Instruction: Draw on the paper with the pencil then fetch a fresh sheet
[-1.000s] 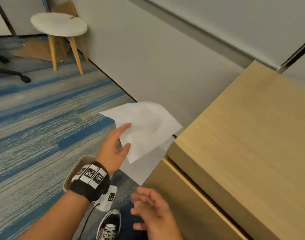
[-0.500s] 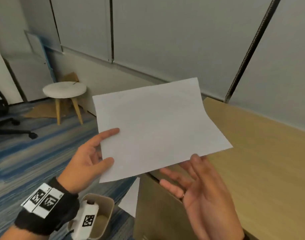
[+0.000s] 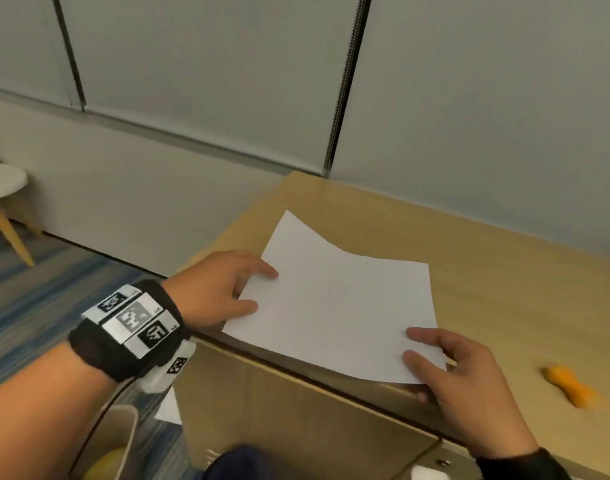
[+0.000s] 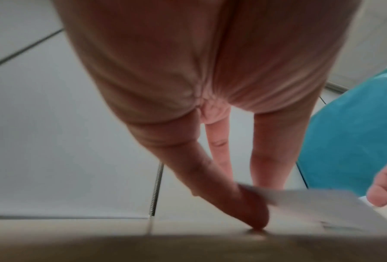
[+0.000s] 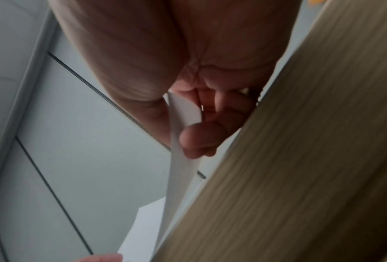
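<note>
A blank white sheet [image 3: 338,306] lies slightly curled on the near left corner of the light wooden table [image 3: 504,289], its near edge overhanging the table's front. My left hand [image 3: 258,289] holds the sheet's left edge, thumb and index finger on top. My right hand [image 3: 414,355] pinches the near right corner. In the right wrist view the thumb sits on one face of the sheet [image 5: 183,124] and curled fingers [image 5: 201,140] on the other. The left wrist view shows one fingertip [image 4: 255,221] touching the tabletop beside the sheet [image 4: 322,209].
A small blurred orange object [image 3: 570,386] lies on the table to the right of my right hand. On the carpet lie another white sheet [image 3: 168,410] and a beige bin [image 3: 123,438]. A white stool [image 3: 2,188] stands at far left. Grey wall panels back the table.
The sheet came up from near the floor in my left hand. My right hand took its near right corner, and both hands brought it down onto the table.
</note>
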The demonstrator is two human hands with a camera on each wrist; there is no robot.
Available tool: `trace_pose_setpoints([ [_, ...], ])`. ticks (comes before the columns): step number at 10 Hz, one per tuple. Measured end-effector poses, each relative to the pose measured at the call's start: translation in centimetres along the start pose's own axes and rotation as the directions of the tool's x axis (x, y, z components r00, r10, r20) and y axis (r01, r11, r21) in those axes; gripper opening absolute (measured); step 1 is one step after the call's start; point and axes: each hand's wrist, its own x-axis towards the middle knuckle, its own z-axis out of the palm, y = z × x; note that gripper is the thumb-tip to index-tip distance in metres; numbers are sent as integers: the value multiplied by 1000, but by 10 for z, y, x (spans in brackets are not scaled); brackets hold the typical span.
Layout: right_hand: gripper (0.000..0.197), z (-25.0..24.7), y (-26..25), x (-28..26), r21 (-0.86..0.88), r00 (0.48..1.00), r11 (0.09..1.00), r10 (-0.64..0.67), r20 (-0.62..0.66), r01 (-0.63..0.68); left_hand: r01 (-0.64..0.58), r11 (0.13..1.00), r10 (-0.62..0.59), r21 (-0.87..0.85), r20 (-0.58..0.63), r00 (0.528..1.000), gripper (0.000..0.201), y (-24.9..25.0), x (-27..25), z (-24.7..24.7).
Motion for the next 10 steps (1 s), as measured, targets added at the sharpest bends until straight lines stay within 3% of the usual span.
trace_pose_setpoints([
  [1,32,-27,13,3,-251,1000,968,-15,-21,9,-16,989,-1,145,118,993,43,24,23,12],
  [2,45,-45,19,-1,-390,999,920,-52,-7,45,-51,958,-32,284,279,960,77,39,33,24],
  [3,53,-56,27,-5,-527,999,849,-36,9,35,-81,930,-29,359,290,957,95,43,35,29],
  [5,51,-87,33,-4,-542,995,835,-59,82,94,-81,931,-38,355,315,948,85,46,33,26],
  [6,54,-97,34,-3,-646,973,741,-42,226,182,-89,927,-35,364,321,946,90,46,32,27],
  [7,65,-102,41,0,-716,962,663,-29,270,221,-135,897,-24,421,351,936,81,48,26,32],
  [8,70,-107,45,4,-686,956,689,-33,293,234,-145,907,-6,396,355,935,78,46,19,37],
  [10,76,-127,30,13,-428,944,896,30,328,120,-84,964,38,253,182,983,82,50,-2,46],
])
